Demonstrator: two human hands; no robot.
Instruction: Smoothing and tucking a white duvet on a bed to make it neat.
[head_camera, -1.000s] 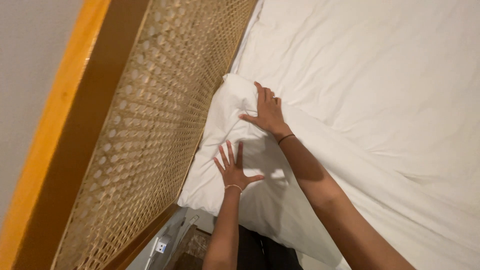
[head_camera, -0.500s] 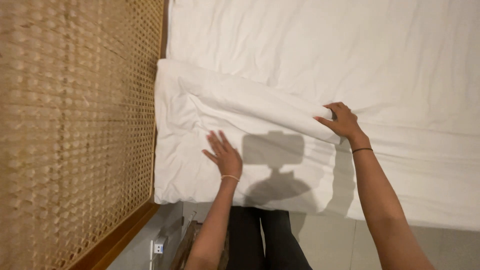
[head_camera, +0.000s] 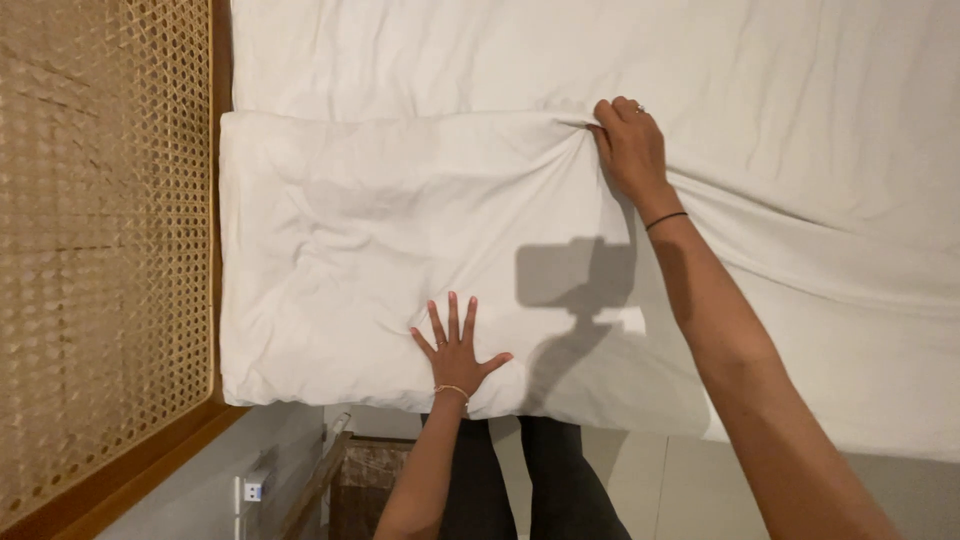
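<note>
Your left hand lies spread flat on the white pillow; your right hand pinches its far corner on the bed.

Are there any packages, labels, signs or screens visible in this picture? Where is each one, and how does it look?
None: no package, label, sign or screen shows.
Wall socket: low on the grey wall under the cane headboard, a small white plate with a blue spot.
The left hand lies flat on the white pillow; the right hand pinches its far edge.
</note>
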